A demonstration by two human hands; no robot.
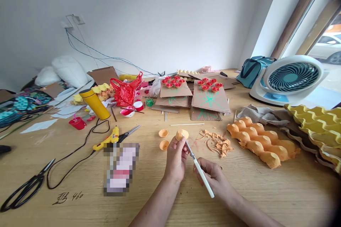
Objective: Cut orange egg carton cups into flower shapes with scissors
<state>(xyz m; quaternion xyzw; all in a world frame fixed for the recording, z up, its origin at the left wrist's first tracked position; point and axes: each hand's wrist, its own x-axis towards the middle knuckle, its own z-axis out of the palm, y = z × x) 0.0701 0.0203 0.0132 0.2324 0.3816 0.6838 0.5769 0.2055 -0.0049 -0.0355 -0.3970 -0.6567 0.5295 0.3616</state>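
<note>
My left hand (pixel 176 159) pinches an orange egg-carton cup (pixel 182 134) above the middle of the table. White-handled scissors (pixel 203 177) are held in my right hand (pixel 213 177), their blades angled up to the cup's lower right edge. Whether the blades are parted I cannot make out. Left of the held cup lie two cut orange cups (pixel 163 133), one nearer me than the other. A heap of orange trimmings (pixel 220 143) is spread to the right, and beyond it rests an orange egg-carton piece (pixel 262 140) with its bumps up.
Cardboard pieces (pixel 210 99) bearing red paper flowers (pixel 173 82) lie at the back. A white fan (pixel 290 78) and yellow egg trays (pixel 317 127) occupy the right. Leftward are a yellow glue gun (pixel 108 140), its looping cord, black scissors (pixel 26 188), a yellow bottle (pixel 94 103) and paint pots (pixel 128 111).
</note>
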